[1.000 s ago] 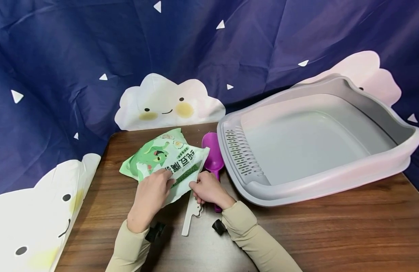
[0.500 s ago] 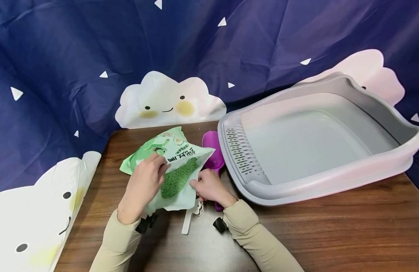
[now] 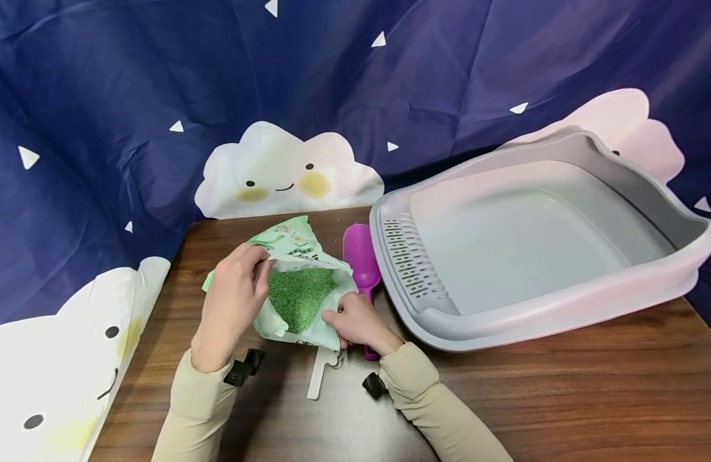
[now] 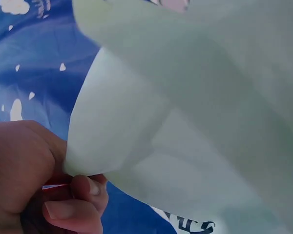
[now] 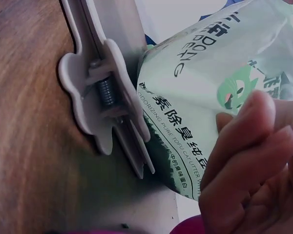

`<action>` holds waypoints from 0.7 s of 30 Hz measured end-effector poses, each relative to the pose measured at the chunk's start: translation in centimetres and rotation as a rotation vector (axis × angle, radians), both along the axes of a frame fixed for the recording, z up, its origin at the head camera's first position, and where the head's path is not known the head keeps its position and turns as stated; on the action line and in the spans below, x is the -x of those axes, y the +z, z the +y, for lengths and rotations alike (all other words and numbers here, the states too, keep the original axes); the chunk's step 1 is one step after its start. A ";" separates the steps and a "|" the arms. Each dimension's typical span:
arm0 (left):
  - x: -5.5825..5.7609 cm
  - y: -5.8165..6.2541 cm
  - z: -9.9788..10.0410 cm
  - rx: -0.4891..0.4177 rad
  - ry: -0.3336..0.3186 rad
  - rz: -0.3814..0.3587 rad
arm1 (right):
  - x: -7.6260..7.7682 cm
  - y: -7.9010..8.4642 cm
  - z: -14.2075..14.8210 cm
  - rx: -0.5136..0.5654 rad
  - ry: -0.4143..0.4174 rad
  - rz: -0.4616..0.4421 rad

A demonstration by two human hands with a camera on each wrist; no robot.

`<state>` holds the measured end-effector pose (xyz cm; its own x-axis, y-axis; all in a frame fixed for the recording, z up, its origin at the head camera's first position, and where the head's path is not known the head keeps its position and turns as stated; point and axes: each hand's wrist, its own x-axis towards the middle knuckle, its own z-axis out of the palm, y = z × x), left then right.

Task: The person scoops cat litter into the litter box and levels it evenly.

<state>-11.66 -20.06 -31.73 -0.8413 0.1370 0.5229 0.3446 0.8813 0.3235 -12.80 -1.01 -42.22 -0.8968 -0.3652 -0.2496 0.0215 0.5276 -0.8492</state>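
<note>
A pale green bag of tofu cat litter [image 3: 329,337] lies at the table's left, its mouth spread wide. Green litter pellets [image 3: 300,298] show inside. My left hand [image 3: 231,295] pinches the upper left edge of the mouth; in the left wrist view its thumb and fingers [image 4: 73,209] grip the film. On the lower right edge, my right hand [image 3: 364,324] holds the bag, with curled fingers in the right wrist view. Below the bag, near the right hand, lies a white spring bag clip [image 3: 317,378], its coil visible in the right wrist view. The bag's far left side is partly hidden by my left hand.
A purple scoop [image 3: 361,256] lies between the bag and a large grey litter box [image 3: 488,327], its handle partly behind my right hand. The box has a slotted end facing the bag. A blue curtain [image 3: 332,64] with clouds hangs behind the wooden table.
The bag's mouth has been pulled open, exposing the green pellets inside. My left hand has moved up and left with the edge; the right hand stays almost in place.
</note>
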 end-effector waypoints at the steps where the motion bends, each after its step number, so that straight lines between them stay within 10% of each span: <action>1: 0.0 0.0 -0.1 -0.009 0.008 0.013 | 0.0 0.0 0.1 0.002 0.000 -0.003; 13: 0.4 -0.9 -0.1 -0.132 0.127 0.234 | 0.1 0.3 0.4 -0.012 0.016 -0.024; 21: 0.0 -1.5 0.0 -0.142 0.187 0.248 | 0.1 0.5 0.7 -0.040 0.052 -0.001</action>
